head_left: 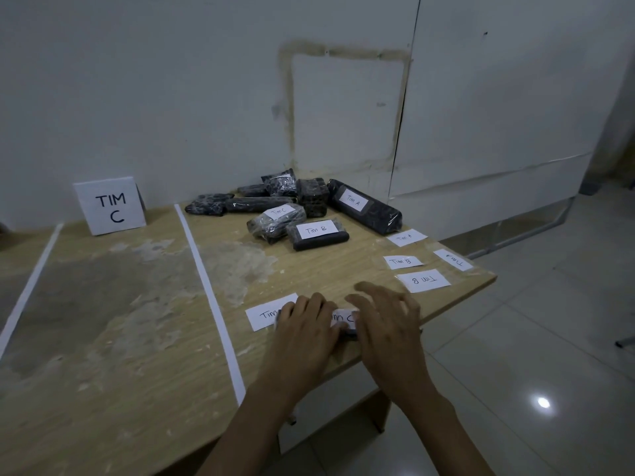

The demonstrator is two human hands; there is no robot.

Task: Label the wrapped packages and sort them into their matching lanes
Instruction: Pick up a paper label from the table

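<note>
**Both hands flat on the Tim C package, its lane off to the left**

At the near edge of the wooden table (309, 269), a small dark wrapped package (351, 333) lies almost hidden beneath both hands. Its white "Tim C" label (343, 317) shows in the gap between them. The left hand (302, 326) lies over its left end with fingers fairly straight, pressing down. The right hand (388, 321) covers the right end, fingers spread and loose, gripping nothing visible. The package's long axis seems to run left to right, under both palms. The matching lane, marked by the TIM C sign (110, 206) at the far left, lies beyond the white tape strip (206, 286). The package must therefore travel left, and the left hand is nearer. The unsorted pile (295, 204) sits far behind; spare label slips (424, 280) lie to the right.
</note>
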